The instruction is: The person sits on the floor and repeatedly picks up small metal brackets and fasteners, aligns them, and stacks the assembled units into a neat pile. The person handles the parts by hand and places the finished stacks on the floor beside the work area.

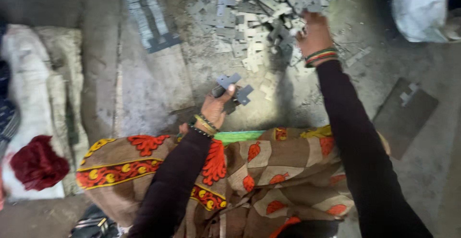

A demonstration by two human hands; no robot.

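My left hand (214,107) pinches a few flat grey metal plates (234,90) fanned just above my patterned lap (269,166), thumb on top so they stay stacked. My right hand (314,32) reaches into the scattered pile of plates (249,17) on the floor; its fingers are blurred, probably closing on pieces.

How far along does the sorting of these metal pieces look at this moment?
Done: one neat row of stacked plates lies on the floor. In hand: the left hand holds a few flat grey metal pieces, while the right hand reaches into the loose pile. Left: that pile looks large and unsorted, so most of it appears undone.
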